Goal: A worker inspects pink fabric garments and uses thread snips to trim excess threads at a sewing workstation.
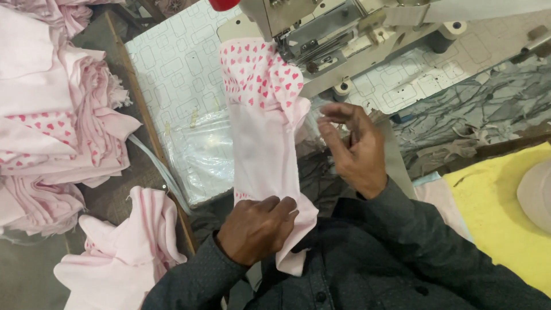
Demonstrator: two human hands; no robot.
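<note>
Cloth: pink strip (pixel 261 143) lying on the sewing table (pixel 172 69), plain below, red hearts on the far part.
Axis: long, running from the person's chest up to the machine (pixel 321 34), its heart end under the sewing head.
Left hand: (pixel 255 229) knuckles up, fingers curled, pinching the near end of the strip.
Right hand: (pixel 353 146) raised just right of the strip, palm turned left, fingers loosely spread, holding nothing.
Left side: pile (pixel 51 115) of pink pieces.
</note>
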